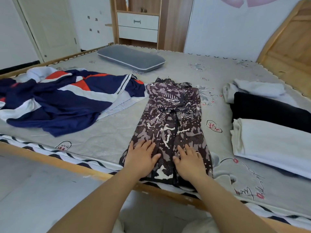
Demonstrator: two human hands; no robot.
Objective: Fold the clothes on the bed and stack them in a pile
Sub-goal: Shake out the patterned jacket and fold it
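1. Work surface: the bed (185, 71) carries all the clothes. Its near edge runs along the wooden frame just below the hands.
2. Task item: the patterned garment (175, 115) lies flat near the middle of the near edge. It is already narrowed into a long strip. Its long axis runs from the near edge toward the far edge, straight away from the person.
3. Left hand (143, 158): fingers are spread and straight, palm pressed flat on the near left part of the strip. It pinches nothing.
4. Right hand (190, 160): fingers are spread and straight, palm pressed flat on the near right part of the strip. It pinches nothing.
5. Key relation: both hands rest on the near end, side by side and about equally close to it. The rest of the strip extends forward of them. The far end lies well apart from the hands.
6. Judged step: smoothing the strip before a crosswise fold. The next fold probably brings one end over the other along the long axis.
7. Pile: folded items, a white one (269, 145), a black one (269, 113) and a pale grey one (255, 89), lie toward the right edge.
8. Remaining: a navy, white and orange garment (64, 101) lies crumpled toward the left edge, unfolded.
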